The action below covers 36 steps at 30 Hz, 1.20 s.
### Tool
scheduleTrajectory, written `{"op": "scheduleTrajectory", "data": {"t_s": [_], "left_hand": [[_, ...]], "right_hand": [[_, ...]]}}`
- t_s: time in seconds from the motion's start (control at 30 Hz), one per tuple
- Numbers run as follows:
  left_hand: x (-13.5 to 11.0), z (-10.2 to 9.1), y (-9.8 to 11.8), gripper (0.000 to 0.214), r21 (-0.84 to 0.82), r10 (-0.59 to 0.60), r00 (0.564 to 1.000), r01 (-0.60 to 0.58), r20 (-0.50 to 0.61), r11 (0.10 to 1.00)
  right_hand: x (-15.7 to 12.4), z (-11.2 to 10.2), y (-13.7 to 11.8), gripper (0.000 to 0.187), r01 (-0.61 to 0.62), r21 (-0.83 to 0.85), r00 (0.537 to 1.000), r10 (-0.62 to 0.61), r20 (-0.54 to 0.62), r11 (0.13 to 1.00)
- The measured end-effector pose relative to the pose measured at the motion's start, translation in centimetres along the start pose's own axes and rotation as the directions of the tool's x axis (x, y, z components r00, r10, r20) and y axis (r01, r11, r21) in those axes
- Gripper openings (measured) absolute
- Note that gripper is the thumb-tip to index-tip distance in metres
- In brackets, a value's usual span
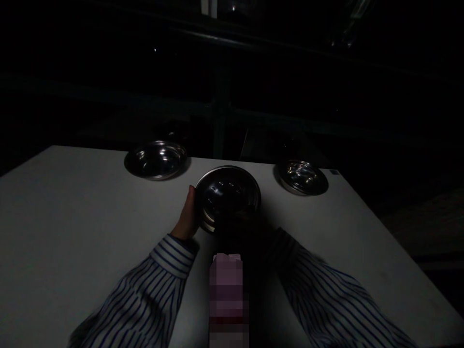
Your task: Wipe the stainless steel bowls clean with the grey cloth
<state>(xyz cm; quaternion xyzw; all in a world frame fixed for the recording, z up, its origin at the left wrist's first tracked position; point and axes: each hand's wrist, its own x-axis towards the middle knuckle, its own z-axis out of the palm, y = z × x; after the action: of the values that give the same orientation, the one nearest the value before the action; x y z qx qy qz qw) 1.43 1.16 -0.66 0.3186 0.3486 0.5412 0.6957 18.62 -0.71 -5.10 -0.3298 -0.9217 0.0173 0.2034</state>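
My left hand [186, 215] grips the left rim of a steel bowl [228, 198] held tilted over the white table [72, 217], its shiny inside turned toward me. My right hand is lost in the dark shadow below the bowl's right side; only its striped sleeve [326, 290] shows, reaching toward the bowl. Both forearms wear blue-striped white sleeves.
Two more steel bowls rest near the table's far edge, one at the left [156, 159] and one at the right [301, 177]. Beyond the table the room is very dark, with a faint frame or railing [219, 111]. A blurred patch lies between my arms.
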Motion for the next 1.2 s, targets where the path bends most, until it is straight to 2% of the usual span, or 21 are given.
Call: {"op": "scheduleTrajectory", "data": {"t_s": [0.1,0.2,0.33,0.47,0.57,0.67,0.8,0.93,1.13,1.2], "left_hand": [[0.1,0.1,-0.1,0.062,0.006,-0.007,0.999,0.007,-0.034,1.000],[-0.1,0.1,-0.1,0.063,-0.006,-0.037,0.999,0.036,-0.020,0.999],[-0.3,0.1,0.1,0.066,-0.050,-0.115,0.992,0.117,0.044,0.992],[0.1,0.1,0.2,0.061,-0.015,0.008,1.000,-0.008,0.015,1.000],[0.2,0.1,0.3,0.061,-0.018,-0.012,0.999,0.012,0.035,1.000],[0.0,0.3,0.7,0.061,-0.041,-0.049,0.998,0.050,0.031,0.998],[-0.3,0.6,0.8,0.054,-0.099,-0.019,1.000,0.018,-0.015,0.995],[-0.4,0.7,0.2,0.051,-0.105,0.004,1.000,-0.007,-0.025,0.994],[-0.6,0.3,0.3,0.060,-0.133,-0.171,0.985,0.172,0.018,0.976],[-0.6,0.2,0.4,0.059,-0.124,-0.135,0.991,0.135,0.016,0.983]], "right_hand": [[0.8,-0.1,-0.5,0.029,-0.065,-0.023,0.998,0.065,-0.001,0.998],[2.7,0.1,-2.5,0.030,-0.084,-0.033,0.996,0.085,0.008,0.996],[3.4,0.4,-4.2,0.045,-0.097,-0.074,0.995,0.095,-0.022,0.993],[1.2,0.8,-2.3,0.032,-0.111,-0.089,0.994,0.112,0.001,0.990],[-0.5,0.8,-0.5,0.031,-0.011,-0.116,1.000,0.010,-0.007,0.993],[-1.1,0.4,-0.2,0.031,0.065,-0.192,0.996,-0.076,-0.047,0.979],[-0.3,-0.2,-1.6,0.031,0.045,-0.241,0.992,-0.072,-0.106,0.969],[1.6,0.0,-3.2,0.031,-0.084,-0.187,0.992,0.064,-0.107,0.979],[3.9,0.7,-3.8,0.041,-0.029,-0.108,0.993,0.016,-0.119,0.994],[3.3,1.1,-3.0,0.037,-0.037,-0.055,0.995,0.032,-0.089,0.998]]}}
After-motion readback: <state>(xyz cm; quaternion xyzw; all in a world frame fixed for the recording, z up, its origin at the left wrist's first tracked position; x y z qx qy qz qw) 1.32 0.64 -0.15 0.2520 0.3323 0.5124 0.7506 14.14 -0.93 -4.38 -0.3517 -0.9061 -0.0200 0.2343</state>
